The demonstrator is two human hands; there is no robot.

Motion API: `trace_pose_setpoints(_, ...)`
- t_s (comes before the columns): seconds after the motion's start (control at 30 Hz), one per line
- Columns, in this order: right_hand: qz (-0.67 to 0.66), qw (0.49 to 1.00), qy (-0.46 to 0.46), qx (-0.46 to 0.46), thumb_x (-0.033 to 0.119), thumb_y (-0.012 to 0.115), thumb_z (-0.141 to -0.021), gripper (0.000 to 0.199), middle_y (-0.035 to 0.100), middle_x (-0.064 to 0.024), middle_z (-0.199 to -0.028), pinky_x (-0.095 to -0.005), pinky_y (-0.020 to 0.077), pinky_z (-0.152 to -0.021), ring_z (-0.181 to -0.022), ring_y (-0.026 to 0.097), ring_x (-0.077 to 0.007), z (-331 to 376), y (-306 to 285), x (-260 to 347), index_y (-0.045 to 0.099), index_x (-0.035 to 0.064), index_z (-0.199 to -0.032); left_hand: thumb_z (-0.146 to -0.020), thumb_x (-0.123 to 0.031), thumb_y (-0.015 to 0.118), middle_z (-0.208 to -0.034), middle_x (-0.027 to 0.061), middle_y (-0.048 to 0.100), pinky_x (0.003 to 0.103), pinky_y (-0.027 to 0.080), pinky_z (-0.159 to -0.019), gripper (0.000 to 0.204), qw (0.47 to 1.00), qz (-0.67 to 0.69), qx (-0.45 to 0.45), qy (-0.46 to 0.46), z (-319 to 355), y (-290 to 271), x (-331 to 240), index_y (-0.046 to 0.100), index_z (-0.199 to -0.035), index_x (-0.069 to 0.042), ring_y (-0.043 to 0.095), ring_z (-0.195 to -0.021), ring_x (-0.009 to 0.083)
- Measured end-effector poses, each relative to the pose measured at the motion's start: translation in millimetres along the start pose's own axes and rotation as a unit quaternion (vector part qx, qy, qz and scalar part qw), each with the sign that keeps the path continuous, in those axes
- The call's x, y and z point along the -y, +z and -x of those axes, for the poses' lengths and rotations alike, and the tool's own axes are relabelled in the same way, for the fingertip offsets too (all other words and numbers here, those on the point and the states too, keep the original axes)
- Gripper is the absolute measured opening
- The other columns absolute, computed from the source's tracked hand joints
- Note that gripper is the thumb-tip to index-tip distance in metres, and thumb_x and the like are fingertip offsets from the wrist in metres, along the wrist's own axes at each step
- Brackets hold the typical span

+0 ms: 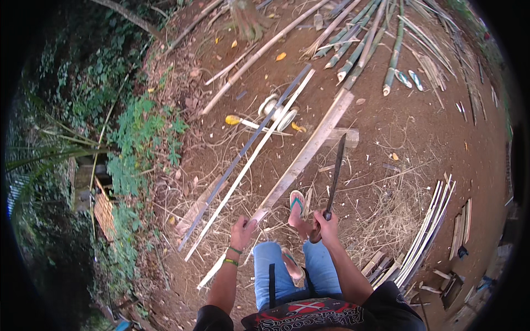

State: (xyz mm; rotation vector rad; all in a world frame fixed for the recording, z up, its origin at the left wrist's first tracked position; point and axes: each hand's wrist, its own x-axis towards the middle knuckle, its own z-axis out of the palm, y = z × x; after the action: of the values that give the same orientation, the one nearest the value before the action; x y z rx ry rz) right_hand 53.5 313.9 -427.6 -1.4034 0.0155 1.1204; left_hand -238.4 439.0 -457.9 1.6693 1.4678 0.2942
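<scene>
My right hand (327,226) is wrapped round the handle of a machete (335,176), whose long dark blade points up and away. My left hand (241,233) is closed by the near end of a long wooden board (303,154) that slopes away to the upper right. From under that hand a pale bamboo strip (212,271) sticks out toward the lower left; the fingers hide where it runs on. The board rests across a short wooden block (341,137). Left of it, a pale strip (251,163) and a dark strip (243,151) lie side by side.
Beyond the strips lie a white spool (270,107) and a yellow-ended stick (233,119). Green bamboo poles (395,55) and a pair of flip-flops (409,80) are at the far right. Bent pale strips (422,237) lie at right. Shavings (386,215) litter the ground; plants (135,135) border the left.
</scene>
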Motion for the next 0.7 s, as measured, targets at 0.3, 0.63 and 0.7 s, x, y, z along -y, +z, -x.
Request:
trace_pose_setpoints(0.3, 0.154, 0.971, -0.062, -0.171, 0.018, 0.074, -0.087, 0.024, 0.059, -0.0044, -0.061, -0.0288, 0.0444, -0.047, -0.050, 0.056, -0.0124, 256.2, -254.7, -30.0, 0.058, 0.0021, -0.079, -0.103, -0.022, 0.053, -0.059, 0.0030, 0.052, 0.027, 0.034, -0.043, 0.028, 0.894, -0.010, -0.202, 0.400, 181.7, -123.3, -218.9, 0.045, -0.083, -0.005, 0.044, -0.049, 0.0079)
trace_pose_setpoints(0.63, -0.055, 0.929, -0.092, -0.355, 0.014, 0.069, -0.089, 0.021, 0.056, -0.0033, -0.061, -0.0282, 0.0420, -0.046, -0.048, 0.053, -0.0131, 493.5, -401.4, -59.3, 0.055, 0.0058, -0.075, -0.104, -0.025, 0.055, -0.071, -0.0016, 0.049, 0.023, 0.042, -0.050, 0.026, 0.736, 0.140, -0.223, 0.624, 404.5, -150.7, -514.8, 0.047, -0.088, -0.005, 0.048, -0.058, 0.0057)
trace_pose_setpoints(0.7, -0.060, 0.927, -0.127, -0.347, 0.015, 0.070, -0.088, 0.019, 0.058, -0.0043, -0.062, -0.0284, 0.0436, -0.046, -0.050, 0.054, -0.0124, 511.6, -435.9, -73.4, 0.057, 0.0025, -0.081, -0.102, -0.025, 0.058, -0.072, -0.0023, 0.049, 0.021, 0.039, -0.054, 0.027, 0.698, 0.190, -0.231, 0.651, 444.9, -140.4, -559.2, 0.048, -0.087, -0.005, 0.045, -0.062, 0.0044)
